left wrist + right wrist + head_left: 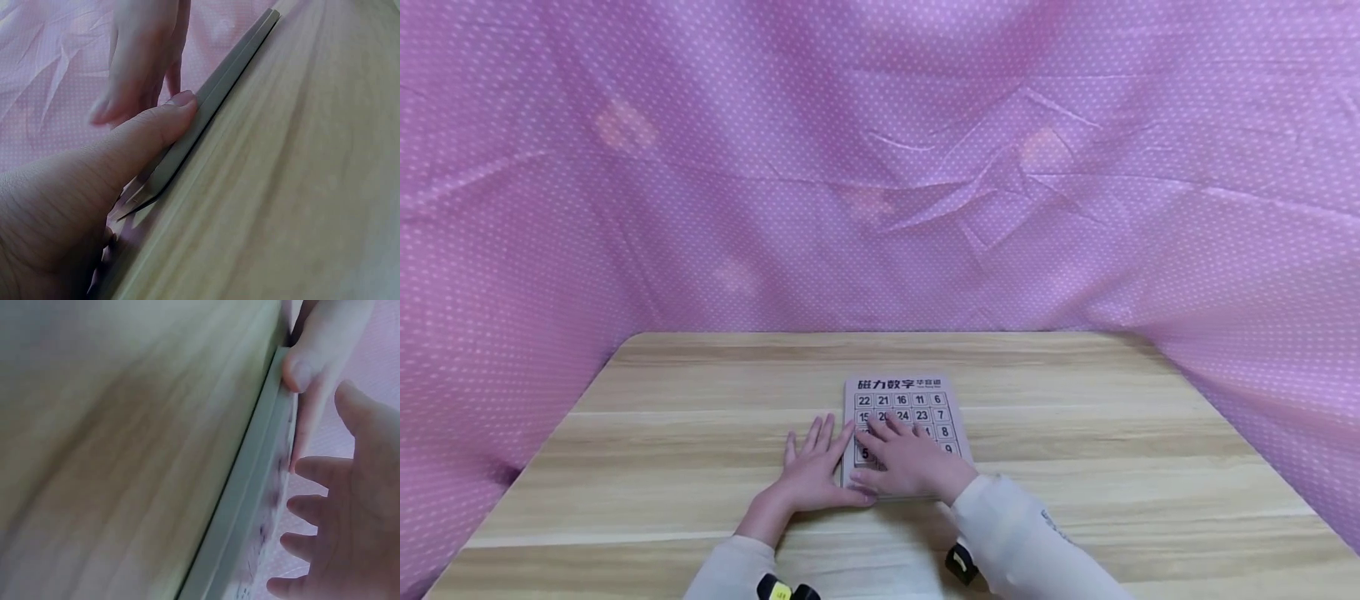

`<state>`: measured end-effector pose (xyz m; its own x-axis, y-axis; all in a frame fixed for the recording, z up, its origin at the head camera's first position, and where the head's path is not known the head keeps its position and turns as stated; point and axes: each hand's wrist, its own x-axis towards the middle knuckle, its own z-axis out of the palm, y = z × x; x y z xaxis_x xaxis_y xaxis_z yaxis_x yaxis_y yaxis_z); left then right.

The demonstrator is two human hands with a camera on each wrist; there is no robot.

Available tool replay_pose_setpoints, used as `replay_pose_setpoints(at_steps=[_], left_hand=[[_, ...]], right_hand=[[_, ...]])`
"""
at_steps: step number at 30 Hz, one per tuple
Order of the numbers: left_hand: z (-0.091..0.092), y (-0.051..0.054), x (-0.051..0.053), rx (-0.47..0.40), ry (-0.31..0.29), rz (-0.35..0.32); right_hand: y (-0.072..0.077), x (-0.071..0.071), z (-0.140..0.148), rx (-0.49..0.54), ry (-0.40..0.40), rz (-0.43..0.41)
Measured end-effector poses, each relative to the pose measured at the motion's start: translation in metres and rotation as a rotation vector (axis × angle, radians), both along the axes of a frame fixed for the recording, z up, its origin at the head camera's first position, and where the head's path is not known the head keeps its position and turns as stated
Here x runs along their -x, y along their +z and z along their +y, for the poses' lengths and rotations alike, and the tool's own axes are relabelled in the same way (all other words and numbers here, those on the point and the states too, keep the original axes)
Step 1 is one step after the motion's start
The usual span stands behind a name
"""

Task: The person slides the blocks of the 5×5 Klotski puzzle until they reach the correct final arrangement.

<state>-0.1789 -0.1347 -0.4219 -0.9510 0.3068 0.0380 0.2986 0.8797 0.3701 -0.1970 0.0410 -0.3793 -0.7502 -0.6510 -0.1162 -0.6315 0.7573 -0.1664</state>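
Observation:
A flat number puzzle board with rows of numbered tiles and dark lettering along its top lies on the wooden table. At its lower left corner is my left hand, fingers spread along the left side, thumb on the near edge; in the left wrist view that thumb touches the board's edge. My right hand is over the board's lower tiles with spread fingers, hiding some numbers. The right wrist view has this hand just above the board's face, its fingers straight or slightly bent, gripping nothing.
The light wooden table extends around the board on all sides. Pink dotted cloth hangs behind the table and along both its sides. Dark bands with devices are on both wrists, over pale sleeves.

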Motion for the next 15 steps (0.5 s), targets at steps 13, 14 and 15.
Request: replay_pose_setpoints(at_steps=[13,14,15], left_hand=[[0.0007,-0.0010,0.0008,0.007,0.000,0.006],[0.0006,-0.0014,0.0009,0.009,0.002,0.007],[0.0004,-0.0019,0.0011,0.008,0.002,0.004]], right_hand=[[-0.0063,0.0014,-0.0017,-0.056,0.015,0.034],[-0.0068,0.0004,-0.0015,-0.059,0.018,0.032],[-0.0071,-0.0008,-0.0014,-0.059,0.021,0.031]])
